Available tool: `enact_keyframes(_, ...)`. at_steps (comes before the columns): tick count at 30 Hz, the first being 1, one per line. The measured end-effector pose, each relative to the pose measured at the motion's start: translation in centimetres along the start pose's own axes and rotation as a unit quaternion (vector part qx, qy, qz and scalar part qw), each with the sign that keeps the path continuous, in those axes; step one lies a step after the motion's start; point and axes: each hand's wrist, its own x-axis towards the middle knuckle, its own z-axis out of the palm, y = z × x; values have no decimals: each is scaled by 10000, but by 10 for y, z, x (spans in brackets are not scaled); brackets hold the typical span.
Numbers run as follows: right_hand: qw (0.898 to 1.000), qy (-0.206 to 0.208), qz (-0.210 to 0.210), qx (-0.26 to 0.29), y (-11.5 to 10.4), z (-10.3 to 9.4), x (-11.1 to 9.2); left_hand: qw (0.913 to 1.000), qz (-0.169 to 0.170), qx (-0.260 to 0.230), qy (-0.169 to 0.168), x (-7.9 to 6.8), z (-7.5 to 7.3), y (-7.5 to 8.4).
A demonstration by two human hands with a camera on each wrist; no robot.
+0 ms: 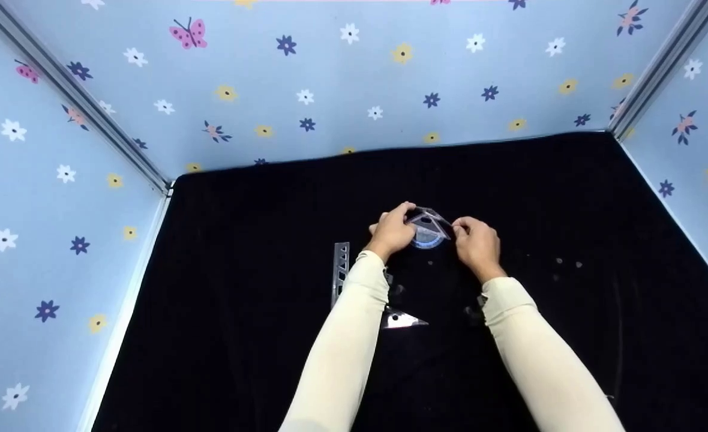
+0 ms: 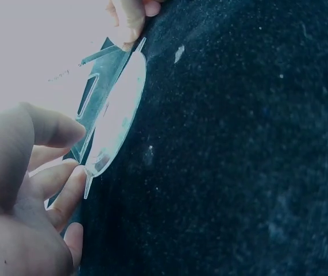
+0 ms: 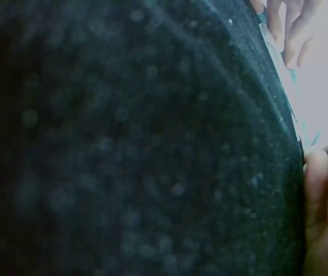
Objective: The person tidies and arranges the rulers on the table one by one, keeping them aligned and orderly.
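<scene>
A clear plastic set square (image 1: 435, 217) is raised at a slant between my two hands. My left hand (image 1: 392, 229) pinches its left corner between thumb and fingers. On the other side, my right hand (image 1: 479, 245) pinches the right corner with its fingertips. Below the set square lies a clear protractor (image 1: 428, 241) with a blue curved edge. In the left wrist view, the protractor (image 2: 120, 112) stretches beside the set square (image 2: 99, 86), its lower tip right at my left fingers (image 2: 69, 192). The right wrist view catches only a thin edge of clear plastic (image 3: 281, 75) between the hands.
A clear ruler (image 1: 341, 267) with cut-out shapes lies left of my left forearm, partly covered by the sleeve. Another clear set square (image 1: 403, 319) shows beside that forearm, partly hidden. Black cloth (image 1: 258, 270) covers the table, with flowered walls (image 1: 354, 78) around it.
</scene>
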Motion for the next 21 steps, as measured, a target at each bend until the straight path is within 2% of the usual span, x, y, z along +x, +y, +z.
enact_keyframes(12,9997,39,236,27,0,-2,2,9999,-62,-33,83,0,2,2)
enact_keyframes(21,9987,12,398,323,0,-1,1,9982,-43,-559,211,-3,2,-3)
